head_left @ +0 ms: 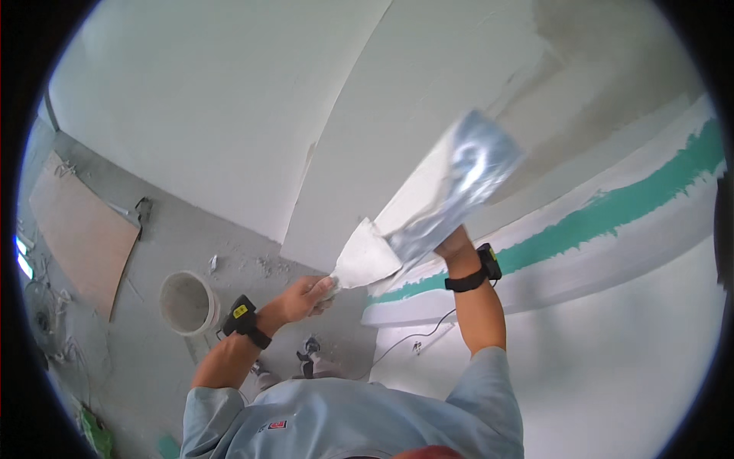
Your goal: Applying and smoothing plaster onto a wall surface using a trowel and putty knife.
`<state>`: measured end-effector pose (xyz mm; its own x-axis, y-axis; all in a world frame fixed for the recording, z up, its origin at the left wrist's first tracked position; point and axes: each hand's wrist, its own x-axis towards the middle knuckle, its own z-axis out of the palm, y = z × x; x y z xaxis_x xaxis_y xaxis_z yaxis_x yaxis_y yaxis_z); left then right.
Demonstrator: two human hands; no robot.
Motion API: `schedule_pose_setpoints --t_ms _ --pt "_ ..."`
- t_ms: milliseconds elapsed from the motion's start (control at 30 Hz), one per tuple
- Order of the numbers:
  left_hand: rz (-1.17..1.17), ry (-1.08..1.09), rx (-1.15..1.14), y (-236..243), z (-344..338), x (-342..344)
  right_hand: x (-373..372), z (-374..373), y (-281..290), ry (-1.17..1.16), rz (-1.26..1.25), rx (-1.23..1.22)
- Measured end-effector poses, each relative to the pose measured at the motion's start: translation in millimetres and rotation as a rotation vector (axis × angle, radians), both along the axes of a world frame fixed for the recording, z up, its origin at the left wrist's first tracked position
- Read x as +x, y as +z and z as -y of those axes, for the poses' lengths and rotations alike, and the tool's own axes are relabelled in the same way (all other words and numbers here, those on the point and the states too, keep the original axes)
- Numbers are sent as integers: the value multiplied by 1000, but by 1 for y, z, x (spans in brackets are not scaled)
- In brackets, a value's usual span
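Observation:
My left hand [306,297] is closed around the handle of a wide putty knife [365,256], its blade covered with white compound. The blade touches or overlaps the lower edge of a long steel plastering trowel [483,164], which is tilted up and blurred at its far end. White compound [420,187] lies along the trowel's left side. My right hand [453,243] holds the trowel from behind; most of its fingers are hidden by the plate. Both wrists wear black straps with small devices.
Ahead stands a pale wall [206,99] with a damp-looking grey patch at upper right. A green band [581,222] runs along the curved white surface at right. A white bucket [186,294] stands on the floor at left, near a brownish board [84,229] and scattered debris.

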<state>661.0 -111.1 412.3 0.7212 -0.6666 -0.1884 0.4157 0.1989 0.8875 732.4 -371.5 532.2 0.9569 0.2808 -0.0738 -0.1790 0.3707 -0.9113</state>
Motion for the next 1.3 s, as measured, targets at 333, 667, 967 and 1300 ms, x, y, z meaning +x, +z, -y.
schedule_pose_setpoints --t_ms 333,667,967,1300 --pt "42 324 -31 -7 -76 5 57 38 156 -296 739 -2107" --pt "-309 505 8 -78 -60 13 168 50 243 -343 1427 -2464" --pt "-519 551 239 -86 -64 27 164 55 -198 28 828 -2100" --pt "-692 854 329 -63 -46 -14 185 80 -418 3 567 -1983"
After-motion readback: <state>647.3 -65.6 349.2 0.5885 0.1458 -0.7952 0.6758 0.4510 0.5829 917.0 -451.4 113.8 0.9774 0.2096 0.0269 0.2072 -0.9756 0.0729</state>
